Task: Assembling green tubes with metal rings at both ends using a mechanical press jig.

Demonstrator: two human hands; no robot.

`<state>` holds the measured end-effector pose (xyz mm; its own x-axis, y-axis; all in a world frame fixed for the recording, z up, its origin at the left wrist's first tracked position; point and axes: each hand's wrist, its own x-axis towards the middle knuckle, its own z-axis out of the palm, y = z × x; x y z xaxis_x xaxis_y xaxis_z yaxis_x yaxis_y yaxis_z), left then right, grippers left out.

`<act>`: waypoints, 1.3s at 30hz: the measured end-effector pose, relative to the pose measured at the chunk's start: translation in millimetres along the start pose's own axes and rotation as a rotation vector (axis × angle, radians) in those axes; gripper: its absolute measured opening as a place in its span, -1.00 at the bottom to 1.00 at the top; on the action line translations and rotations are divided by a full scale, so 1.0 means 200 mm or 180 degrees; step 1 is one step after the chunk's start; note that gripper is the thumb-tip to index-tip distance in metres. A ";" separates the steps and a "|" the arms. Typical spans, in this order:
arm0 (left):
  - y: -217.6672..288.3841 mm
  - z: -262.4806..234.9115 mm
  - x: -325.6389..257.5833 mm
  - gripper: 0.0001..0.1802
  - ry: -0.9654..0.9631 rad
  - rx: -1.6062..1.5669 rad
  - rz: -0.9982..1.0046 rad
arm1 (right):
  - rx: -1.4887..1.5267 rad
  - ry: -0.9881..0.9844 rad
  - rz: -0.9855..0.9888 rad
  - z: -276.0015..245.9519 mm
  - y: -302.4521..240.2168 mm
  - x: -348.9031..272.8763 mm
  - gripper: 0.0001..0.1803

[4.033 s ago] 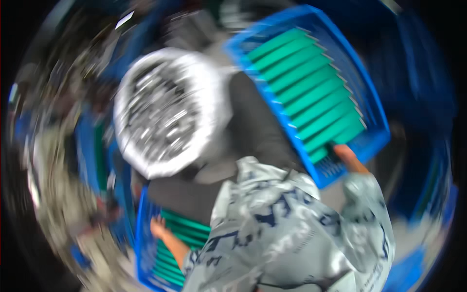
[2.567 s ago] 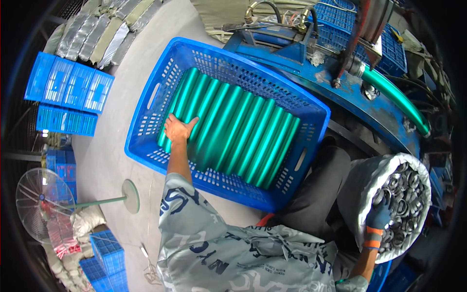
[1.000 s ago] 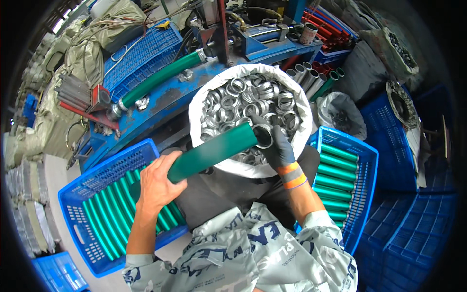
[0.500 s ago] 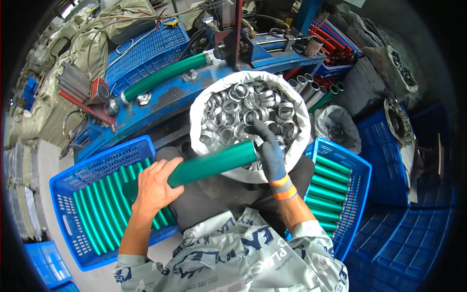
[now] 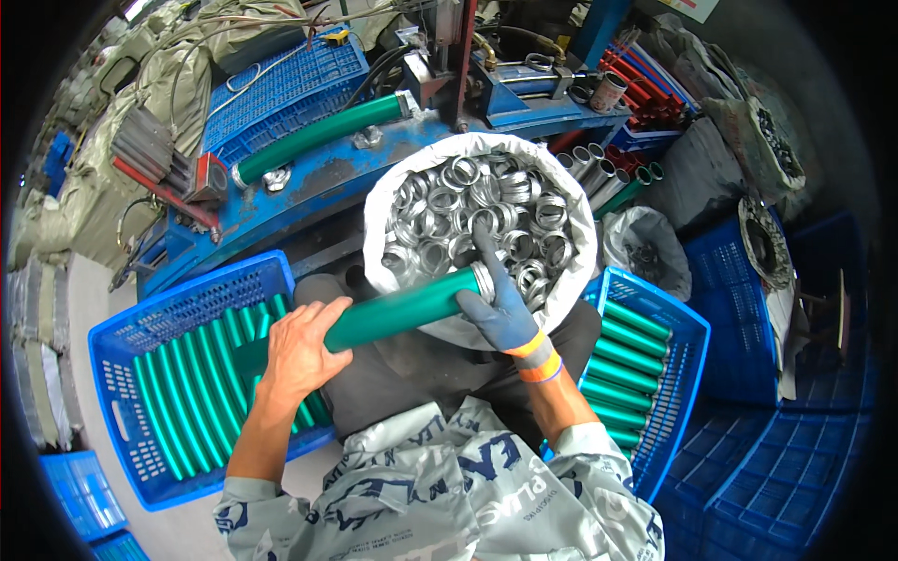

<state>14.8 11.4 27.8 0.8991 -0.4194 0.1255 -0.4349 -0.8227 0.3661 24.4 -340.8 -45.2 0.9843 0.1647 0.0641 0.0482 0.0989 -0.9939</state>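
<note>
My bare left hand (image 5: 304, 346) wraps round a green tube (image 5: 393, 310) that slants up to the right over my lap. At its upper right end sits a silver metal ring (image 5: 484, 281). My right hand (image 5: 500, 304), in a blue-grey glove, grips that ringed end, its thumb on the near side and a finger stretched past the far side. Just beyond is a white sack (image 5: 382, 201) filled with loose silver rings (image 5: 463, 173). The tube's lower left end lies over other tubes and is partly hidden by my hand.
Blue crates (image 5: 120, 435) (image 5: 687, 393) with green tubes stand on both sides of me. Across the front runs a blue machine bench (image 5: 309, 173) with another green tube (image 5: 323, 136) on it. A smaller sack (image 5: 641, 224) stands at the right; stacked blue crates (image 5: 776, 449) lie beyond.
My right hand has shifted slightly left and down onto the tube's end, where a silver ring now shows. On the bench, the silver round piece at the other tube's left end is gone from there.
</note>
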 end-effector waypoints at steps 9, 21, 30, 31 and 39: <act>-0.02 0.10 -0.02 -0.19 0.0097 0.0097 -0.0231 | -0.0230 -0.0168 -0.0671 -0.05 0.08 0.15 0.05; -0.09 0.02 -0.10 -0.28 0.1756 -0.4037 -0.0765 | -0.3606 -0.1172 -0.1100 -0.14 0.43 0.23 -0.72; -0.05 0.40 -0.18 -0.52 0.1685 -0.5963 -0.1505 | 0.1555 -0.0234 0.0322 -0.09 0.08 0.05 -0.14; -0.03 0.42 -0.16 -0.50 0.1668 -0.6078 -0.1640 | 0.1507 -0.0396 0.0132 -0.07 0.09 0.04 -0.07; -0.01 0.48 -0.15 -0.49 0.2003 -0.5923 -0.2119 | 0.0325 -0.0186 -0.0241 0.12 0.05 -0.03 0.17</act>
<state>-16.6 -11.1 -65.0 0.9287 0.2034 -0.3100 0.0873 0.6927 0.7159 14.5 -317.4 -52.7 0.9668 0.2094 0.1467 0.1016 0.2121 -0.9720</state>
